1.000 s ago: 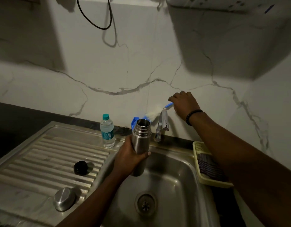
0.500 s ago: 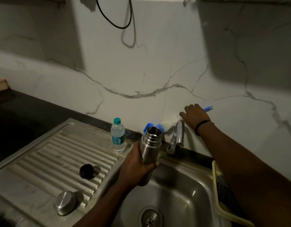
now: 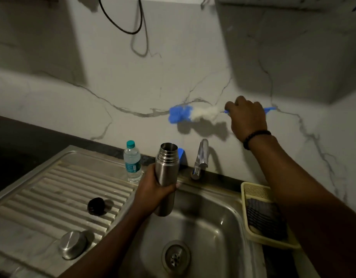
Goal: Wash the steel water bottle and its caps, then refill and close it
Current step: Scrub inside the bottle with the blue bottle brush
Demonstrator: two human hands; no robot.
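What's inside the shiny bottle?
The steel bottle, held by the left hand, has no cap. Only its dark open mouth shows; anything deeper inside is hidden by its walls.

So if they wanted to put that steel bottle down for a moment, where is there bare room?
The ribbed draining board has bare room left of the black cap and between it and the plastic water bottle. The sink basin around the drain is bare too. It is crowded at the right rim, where the yellow tray holds a dark cloth.
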